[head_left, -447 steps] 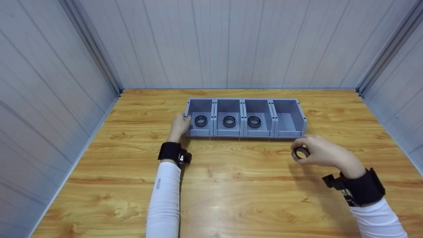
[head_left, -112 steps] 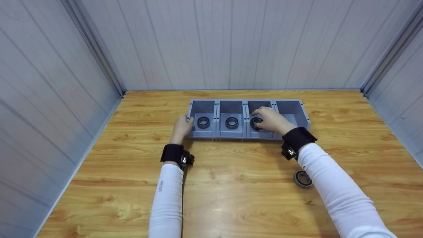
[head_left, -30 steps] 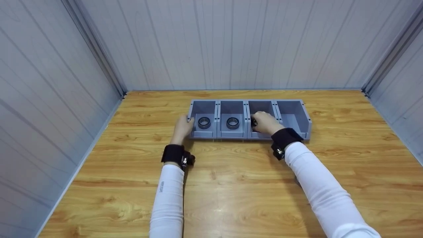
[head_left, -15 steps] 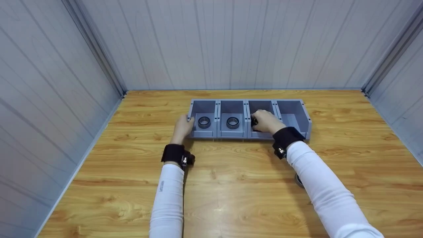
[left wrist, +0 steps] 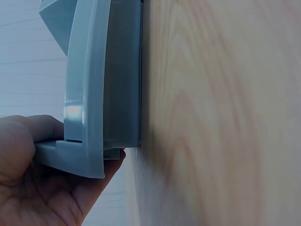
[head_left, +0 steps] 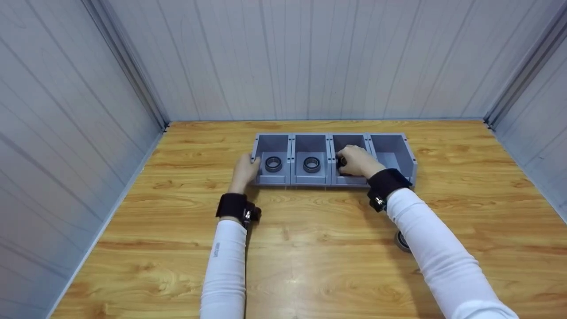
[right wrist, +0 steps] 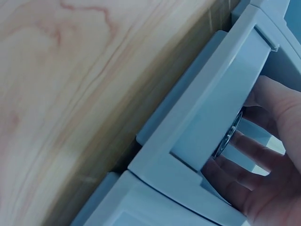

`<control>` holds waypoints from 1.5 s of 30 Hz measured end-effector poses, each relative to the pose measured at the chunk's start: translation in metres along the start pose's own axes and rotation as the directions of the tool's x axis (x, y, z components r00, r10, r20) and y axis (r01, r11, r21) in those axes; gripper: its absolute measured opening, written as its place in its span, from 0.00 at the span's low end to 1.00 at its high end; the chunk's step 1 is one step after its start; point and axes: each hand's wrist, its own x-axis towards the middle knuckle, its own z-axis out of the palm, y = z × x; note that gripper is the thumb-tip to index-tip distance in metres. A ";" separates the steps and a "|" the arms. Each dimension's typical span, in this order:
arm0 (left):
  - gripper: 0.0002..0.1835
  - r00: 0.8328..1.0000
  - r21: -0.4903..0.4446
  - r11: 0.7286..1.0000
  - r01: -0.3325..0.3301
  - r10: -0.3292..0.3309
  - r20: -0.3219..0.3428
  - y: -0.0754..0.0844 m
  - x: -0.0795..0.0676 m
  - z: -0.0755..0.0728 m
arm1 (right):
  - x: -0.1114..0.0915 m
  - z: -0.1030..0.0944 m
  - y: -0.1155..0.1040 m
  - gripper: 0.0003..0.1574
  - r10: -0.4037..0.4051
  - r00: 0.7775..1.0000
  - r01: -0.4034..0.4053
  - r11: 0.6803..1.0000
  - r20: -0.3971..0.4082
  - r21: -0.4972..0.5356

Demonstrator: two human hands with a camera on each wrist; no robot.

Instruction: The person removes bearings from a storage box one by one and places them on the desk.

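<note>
My left hand [head_left: 245,170] grips the left side wall of a row of joined grey storage bins [head_left: 308,181]; in the left wrist view the thumb and fingers [left wrist: 101,186] lie on either side of it. Reaching into the third bin from the left, my right hand [head_left: 358,161] holds a ball bearing [right wrist: 228,136] between thumb and fingers. Its upper part [head_left: 341,162] just shows beside the fingertips in the head view. One bearing [head_left: 273,164] lies flat in the first bin and another bearing [head_left: 311,165] in the second. The fourth bin [head_left: 392,161] holds nothing visible.
A further bearing [head_left: 402,242] lies on the wood-grain table [head_left: 310,248], partly hidden under the right sleeve [head_left: 436,248]. Pale panel walls [head_left: 301,62] enclose the back and both sides. Each wrist wears a black strap with a camera.
The bearing that my right hand held over the table earlier now lies there, and that hand has moved into the third bin. Over the last second it shifts only slightly. The left hand stays put.
</note>
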 end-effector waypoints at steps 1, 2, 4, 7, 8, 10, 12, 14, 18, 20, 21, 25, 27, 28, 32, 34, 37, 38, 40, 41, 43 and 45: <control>0.14 1.000 0.001 1.000 0.000 0.000 0.003 0.000 0.000 0.000 | 0.000 0.000 0.000 0.28 -0.002 1.000 0.002 1.000 -0.003 0.001; 0.14 1.000 0.001 1.000 -0.001 0.001 0.004 0.000 0.000 0.000 | -0.001 -0.001 0.000 0.27 -0.002 1.000 0.002 1.000 -0.004 0.002; 0.13 1.000 0.000 1.000 -0.001 0.001 0.011 0.000 -0.001 0.000 | -0.001 -0.002 0.000 0.27 -0.012 1.000 0.012 1.000 -0.012 0.001; 0.11 1.000 -0.011 1.000 0.003 -0.003 0.006 0.000 -0.001 -0.002 | -0.001 -0.005 0.000 0.28 -0.014 1.000 0.014 1.000 -0.015 0.008; 0.10 1.000 -0.018 1.000 -0.001 0.001 0.003 0.001 -0.001 -0.002 | -0.001 -0.006 -0.001 0.28 -0.015 1.000 0.015 1.000 -0.014 0.008; 0.10 1.000 -0.032 0.999 -0.004 0.004 -0.001 0.000 -0.001 -0.003 | -0.001 -0.007 -0.001 0.29 -0.010 1.000 0.010 1.000 -0.005 0.007; 0.11 1.000 -0.038 0.999 -0.010 0.010 -0.005 0.000 -0.001 -0.003 | -0.001 -0.008 -0.002 0.29 -0.002 1.000 0.002 1.000 0.010 0.003; 0.10 1.000 -0.044 0.999 -0.013 0.013 0.001 -0.001 -0.001 -0.002 | -0.001 -0.009 -0.002 0.30 0.003 1.000 -0.003 1.000 0.019 -0.001; 0.09 1.000 -0.031 0.999 -0.010 0.011 0.007 -0.001 -0.002 -0.002 | -0.001 -0.011 -0.003 0.30 0.005 1.000 -0.005 1.000 0.017 -0.008; 0.10 1.000 -0.025 1.000 -0.006 0.006 0.006 -0.001 -0.002 -0.002 | -0.002 -0.012 -0.003 0.30 0.002 1.000 -0.002 1.000 0.012 -0.007; 0.10 1.000 -0.022 1.000 -0.004 0.004 0.006 -0.001 -0.002 -0.002 | -0.002 -0.012 -0.003 0.30 0.001 1.000 -0.001 1.000 0.012 -0.007; 0.11 1.000 -0.014 1.000 0.002 -0.002 0.008 0.000 -0.002 -0.002 | -0.003 -0.013 -0.003 0.30 0.001 1.000 -0.001 1.000 0.007 0.003; 0.12 1.000 -0.010 1.000 -0.002 0.002 0.006 0.000 -0.002 -0.002 | -0.004 -0.014 -0.003 0.30 0.003 1.000 -0.003 1.000 0.002 0.008; 0.12 1.000 -0.011 1.000 -0.004 0.004 0.004 0.001 -0.002 -0.002 | -0.004 -0.014 -0.003 0.30 0.001 1.000 -0.001 1.000 -0.001 0.012; 0.11 1.000 -0.011 1.000 -0.012 0.012 -0.010 0.000 -0.002 -0.001 | -0.006 -0.015 -0.004 0.30 0.006 1.000 -0.006 1.000 -0.009 0.020; 0.11 1.000 -0.015 1.000 -0.011 0.011 -0.008 0.000 -0.002 -0.001 | -0.007 -0.016 -0.005 0.29 0.012 1.000 -0.012 1.000 -0.009 0.020; 0.10 1.000 -0.027 1.000 -0.004 0.004 -0.001 0.000 -0.002 -0.001 | -0.009 -0.018 -0.006 0.28 0.012 1.000 -0.012 1.000 -0.005 0.016; 0.10 1.000 -0.027 1.000 -0.008 0.008 -0.003 0.000 -0.002 -0.001 | -0.009 -0.019 -0.006 0.28 0.009 1.000 -0.009 1.000 -0.006 0.015; 0.10 1.000 -0.028 0.999 -0.024 0.024 -0.009 0.000 -0.002 -0.001 | -0.010 -0.021 -0.007 0.27 -0.001 1.000 0.001 1.000 -0.007 0.006; 0.11 0.999 -0.027 0.999 -0.033 0.033 -0.016 0.000 -0.002 -0.001 | -0.010 -0.022 -0.007 0.27 -0.006 1.000 0.007 1.000 -0.005 0.004; 0.14 0.998 -0.022 0.998 -0.051 0.050 -0.032 0.000 -0.002 -0.001 | -0.011 -0.023 -0.008 0.27 -0.016 1.000 0.016 1.000 -0.006 -0.004; 0.15 0.998 -0.020 0.998 -0.057 0.057 -0.040 0.000 -0.002 -0.001 | -0.011 -0.024 -0.009 0.28 -0.016 1.000 0.016 1.000 -0.006 -0.011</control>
